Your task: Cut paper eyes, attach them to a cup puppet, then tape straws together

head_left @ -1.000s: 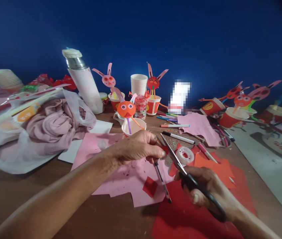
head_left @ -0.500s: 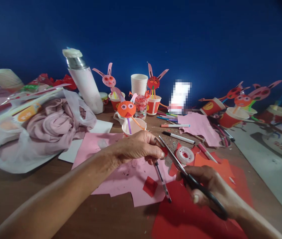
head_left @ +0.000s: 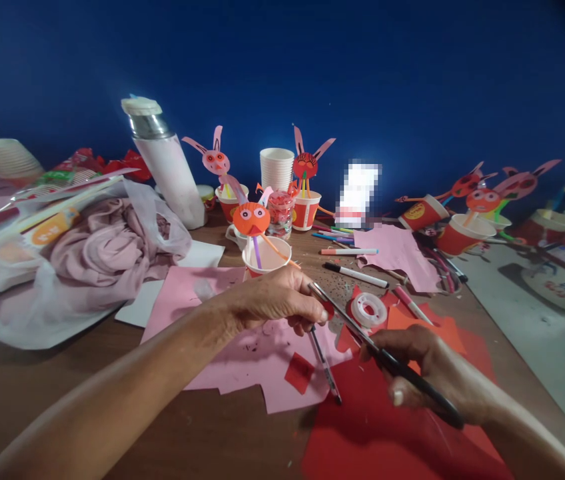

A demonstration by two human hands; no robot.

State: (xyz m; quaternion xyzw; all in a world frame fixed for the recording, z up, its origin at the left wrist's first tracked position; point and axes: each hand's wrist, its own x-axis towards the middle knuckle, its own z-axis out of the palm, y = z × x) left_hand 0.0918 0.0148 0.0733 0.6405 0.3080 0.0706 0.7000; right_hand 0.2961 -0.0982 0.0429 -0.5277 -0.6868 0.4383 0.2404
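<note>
My right hand (head_left: 425, 370) is wrapped round the black handles of a pair of scissors (head_left: 345, 320). Their metal blades point up and left, the tips just beside my left hand (head_left: 282, 300). That hand is closed in a pinch on a small piece of red paper (head_left: 329, 309), mostly hidden by the fingers. Below it a pen (head_left: 326, 365) lies slanted across the pink paper (head_left: 232, 363). A small red paper square (head_left: 300, 373) rests on the same sheet. Under my right hand is a larger red sheet (head_left: 357, 427).
Beyond my hands stands a paper cup (head_left: 266, 257) with an orange face figure. A tape roll (head_left: 369, 311) and several markers (head_left: 357, 275) lie right of centre. A white flask (head_left: 167, 167) stands behind a plastic bag of cloth (head_left: 107, 240). More decorated cups (head_left: 467, 233) are at the right.
The scissors have turned slightly, their blades now nearly together and the tips closer to my left hand. My left hand keeps its pinch. The whole view has shifted a little.
</note>
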